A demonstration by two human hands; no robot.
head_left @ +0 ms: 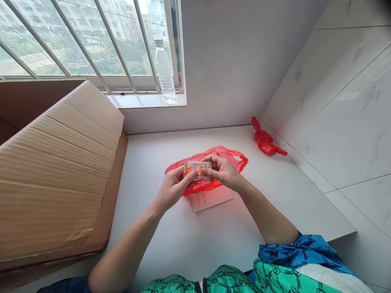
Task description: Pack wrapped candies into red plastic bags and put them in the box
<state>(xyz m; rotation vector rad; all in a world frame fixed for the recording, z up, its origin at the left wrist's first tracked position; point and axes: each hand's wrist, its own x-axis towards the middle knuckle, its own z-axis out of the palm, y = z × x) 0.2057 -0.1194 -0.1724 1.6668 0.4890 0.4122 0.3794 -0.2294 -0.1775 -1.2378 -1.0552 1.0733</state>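
Both my hands hold a small orange-and-white printed packet [198,169] between them, just above the white counter [214,236]. My left hand [173,188] pinches its left end with thumb and fingers. My right hand [223,171] pinches its right end the same way. Under and behind the hands lies a flat red plastic bag [235,156], spread out on the counter. A pink-tinted paper slip [210,198] with printed lines lies under the near edge of the bag.
A large cardboard box [58,171] with a tilted flap fills the left side. A crumpled red plastic bag [265,140] sits in the far right corner by the tiled wall [345,101]. A clear water bottle [165,71] stands on the window sill.
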